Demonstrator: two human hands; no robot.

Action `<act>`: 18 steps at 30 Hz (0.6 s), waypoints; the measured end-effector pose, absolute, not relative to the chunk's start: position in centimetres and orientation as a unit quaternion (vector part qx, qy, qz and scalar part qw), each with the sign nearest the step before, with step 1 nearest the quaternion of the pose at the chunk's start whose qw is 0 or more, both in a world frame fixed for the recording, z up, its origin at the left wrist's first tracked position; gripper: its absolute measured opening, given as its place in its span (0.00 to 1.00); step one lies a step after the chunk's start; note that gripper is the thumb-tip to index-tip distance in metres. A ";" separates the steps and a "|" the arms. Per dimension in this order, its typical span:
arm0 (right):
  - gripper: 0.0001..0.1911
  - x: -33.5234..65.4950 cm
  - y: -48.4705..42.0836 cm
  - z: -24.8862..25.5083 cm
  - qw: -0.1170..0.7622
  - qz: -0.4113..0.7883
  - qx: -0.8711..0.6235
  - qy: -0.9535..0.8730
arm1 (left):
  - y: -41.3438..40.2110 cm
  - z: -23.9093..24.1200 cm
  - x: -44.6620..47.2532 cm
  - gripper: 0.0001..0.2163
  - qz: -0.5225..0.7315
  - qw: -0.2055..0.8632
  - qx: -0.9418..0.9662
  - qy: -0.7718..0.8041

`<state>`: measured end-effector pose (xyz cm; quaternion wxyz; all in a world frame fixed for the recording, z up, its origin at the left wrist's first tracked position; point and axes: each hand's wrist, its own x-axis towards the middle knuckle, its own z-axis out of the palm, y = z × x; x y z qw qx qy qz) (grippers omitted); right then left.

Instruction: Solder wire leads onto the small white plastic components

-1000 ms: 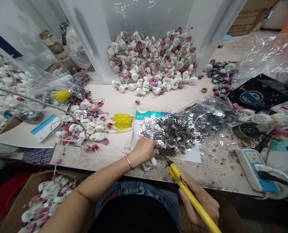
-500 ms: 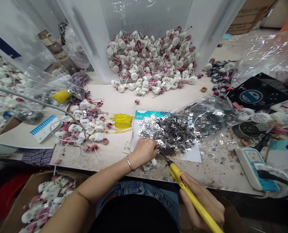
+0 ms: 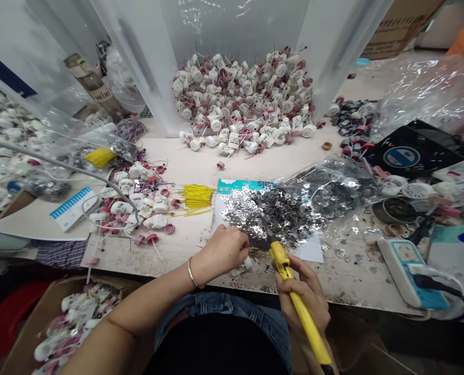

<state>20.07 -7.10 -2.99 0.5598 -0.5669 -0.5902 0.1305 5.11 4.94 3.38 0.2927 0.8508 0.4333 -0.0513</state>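
Observation:
My left hand (image 3: 228, 249) is closed in a pinch at the near edge of the paper sheet, and a thin yellow wire (image 3: 258, 248) seems to stick out of its fingertips. Most of what it grips is hidden. My right hand (image 3: 304, 294) is wrapped round the yellow handle of a soldering iron (image 3: 281, 258). The iron's tip points away from me, over the heap of small silver and dark metal pieces (image 3: 284, 211). Just below my left fingers lies a white plastic part (image 3: 243, 266). A bundle of yellow wires (image 3: 197, 198) lies left of the heap.
A large clear bin (image 3: 148, 83) lies on its side at the back, with many white and pink parts spilling out. More parts (image 3: 138, 203) lie at the left. On the right are a plastic bag of metal pieces (image 3: 333, 190), a round tin (image 3: 396, 210) and a power strip (image 3: 412, 273).
My right hand has moved left and turned the soldering iron more upright, its tip now farther forward over the metal pieces. My left hand has shifted slightly left and down.

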 end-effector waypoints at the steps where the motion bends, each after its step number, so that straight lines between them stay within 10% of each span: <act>1: 0.10 19.7 -6.4 -3.0 0.569 0.128 -0.565 -0.584 | 4.6 3.5 5.1 0.08 -0.022 0.326 0.846 0.420; 9: 0.12 18.4 -5.1 -3.0 0.576 0.156 -0.554 -0.580 | 3.7 2.2 3.9 0.08 0.321 0.527 0.641 0.456; 18: 0.09 17.4 -4.3 -4.7 0.544 0.123 -0.554 -0.619 | 3.8 1.3 -4.2 0.11 0.241 0.154 0.833 0.473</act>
